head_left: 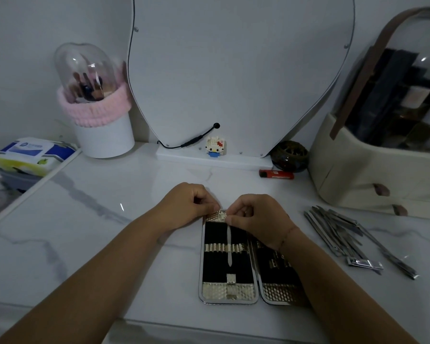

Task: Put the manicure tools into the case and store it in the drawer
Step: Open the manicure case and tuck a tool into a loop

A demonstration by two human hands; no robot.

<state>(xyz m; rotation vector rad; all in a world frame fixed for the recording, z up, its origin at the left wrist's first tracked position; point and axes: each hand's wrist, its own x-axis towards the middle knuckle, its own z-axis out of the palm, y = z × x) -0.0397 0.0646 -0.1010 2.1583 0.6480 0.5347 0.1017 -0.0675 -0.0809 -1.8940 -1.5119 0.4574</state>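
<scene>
An open manicure case (215, 292) with black lining and a silver embossed rim lies flat on the marble top, its two halves side by side. One slim metal tool (229, 247) lies lengthwise in the left half, passing under the elastic band. My right hand (258, 219) pinches the top end of that tool at the case's far edge. My left hand (186, 204) pinches the far rim of the case beside it. Several loose metal manicure tools (343, 234) lie in a pile to the right of the case.
A cream organiser with small drawers (372, 184) stands at the right. Behind the hands are a red lighter (276, 174), a dark round pot (289, 156), a small brick figure (216, 146), a mirror base and a brush holder (102, 135). A wipes pack (32, 152) lies at far left.
</scene>
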